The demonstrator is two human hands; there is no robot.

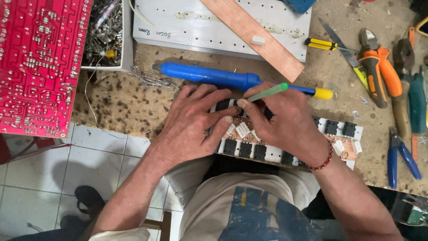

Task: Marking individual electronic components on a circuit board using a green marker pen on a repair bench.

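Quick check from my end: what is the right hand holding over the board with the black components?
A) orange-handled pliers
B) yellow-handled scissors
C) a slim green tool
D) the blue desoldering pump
C: the right hand pinches a slim green tool over the board, while the blue desoldering pump lies on the bench behind both hands.

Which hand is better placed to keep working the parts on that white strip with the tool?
Right, probably. The right hand already grips the slim green-handled tool, tip down among the black square components on the long white metal strip. The left hand lies flat across the strip, steadying it.
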